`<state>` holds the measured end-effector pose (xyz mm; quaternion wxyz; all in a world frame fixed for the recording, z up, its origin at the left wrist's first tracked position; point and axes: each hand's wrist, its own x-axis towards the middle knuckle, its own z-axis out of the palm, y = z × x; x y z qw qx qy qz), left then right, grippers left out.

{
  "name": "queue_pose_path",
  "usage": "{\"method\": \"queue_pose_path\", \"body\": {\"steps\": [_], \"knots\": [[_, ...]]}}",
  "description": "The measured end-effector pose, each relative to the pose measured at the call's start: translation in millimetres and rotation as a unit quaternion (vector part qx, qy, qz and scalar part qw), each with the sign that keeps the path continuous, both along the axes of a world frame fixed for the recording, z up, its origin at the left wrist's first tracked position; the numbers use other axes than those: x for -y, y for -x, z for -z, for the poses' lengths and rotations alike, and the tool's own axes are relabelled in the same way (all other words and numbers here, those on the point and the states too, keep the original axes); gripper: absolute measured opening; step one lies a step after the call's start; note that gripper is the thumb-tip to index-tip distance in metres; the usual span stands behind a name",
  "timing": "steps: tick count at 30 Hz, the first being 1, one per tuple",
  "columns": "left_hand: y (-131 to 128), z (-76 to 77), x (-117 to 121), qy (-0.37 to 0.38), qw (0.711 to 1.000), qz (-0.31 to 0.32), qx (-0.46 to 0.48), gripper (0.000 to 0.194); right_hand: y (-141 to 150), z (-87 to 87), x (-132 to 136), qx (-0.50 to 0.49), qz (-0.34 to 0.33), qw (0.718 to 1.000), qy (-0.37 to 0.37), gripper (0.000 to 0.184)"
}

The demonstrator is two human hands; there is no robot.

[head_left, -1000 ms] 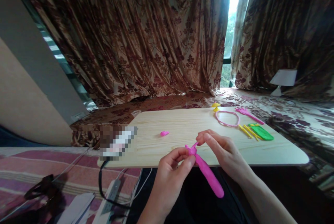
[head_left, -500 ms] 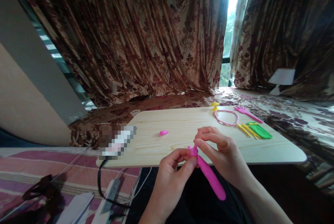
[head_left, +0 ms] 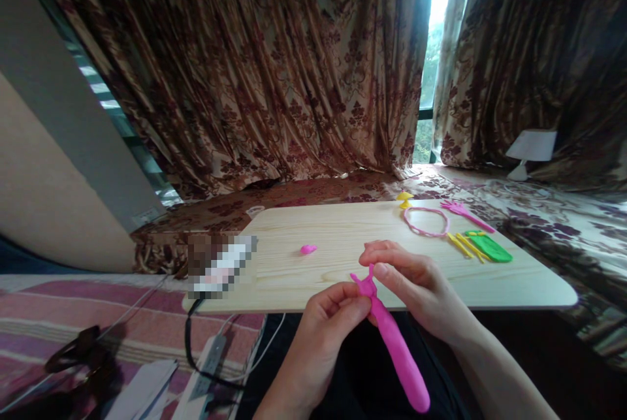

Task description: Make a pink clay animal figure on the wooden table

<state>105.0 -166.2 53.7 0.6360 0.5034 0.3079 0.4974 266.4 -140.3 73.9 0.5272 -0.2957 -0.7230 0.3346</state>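
Observation:
A long pink modelling clay piece (head_left: 399,355) slants down over my lap. Its upper end splits into thin prongs, like a small hand with fingers. My left hand (head_left: 330,322) pinches it just below the prongs, between thumb and fingers. Right beside the prongs, my right hand (head_left: 411,279) has its thumb apart from its stretched fingers. The thumb tip is next to the right prong; whether they touch I cannot tell. A small pink clay lump (head_left: 308,249) lies on the wooden table (head_left: 284,283) beyond my left hand.
Toward the table's right lie a pink braided ring (head_left: 405,224), a yellow clay piece (head_left: 404,197), a pink clay hand on a stem (head_left: 473,216), yellow strips (head_left: 463,247) and a green flat piece (head_left: 492,247). A blurred-out object (head_left: 223,270) and black cable are at the left edge.
My right thumb and fingers have parted from their pinch on the prong. The prongs now show longer and more clearly, and the clay's thick end hangs lower.

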Motion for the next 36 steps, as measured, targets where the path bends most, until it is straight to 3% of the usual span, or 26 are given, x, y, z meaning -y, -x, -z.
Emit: {"method": "queue_pose_path", "body": {"steps": [10,18,24,32,36], "knots": [[1.1,-1.4,1.8,0.079,0.989,0.087,0.093,0.016,0.4,2.1,-1.7,-0.034,-0.047,0.998,0.025,0.014],[1.3,0.7,5.8,0.075,0.990,0.089,0.082,0.017,2.2,0.4,-0.1,-0.047,-0.027,0.999,-0.001,0.020],[0.5,2.3,4.2,0.080,0.991,0.077,0.071,0.015,-4.0,0.2,-0.1,-0.009,0.033,0.999,0.013,0.026],[0.5,3.9,6.5,0.091,0.990,0.072,0.075,0.011,3.1,1.6,-0.7,-0.044,-0.003,0.999,-0.018,0.019],[0.0,4.8,-0.7,0.061,0.997,0.032,0.042,0.012,-1.5,2.6,-3.8,-0.012,0.043,0.999,-0.002,0.024]]}}
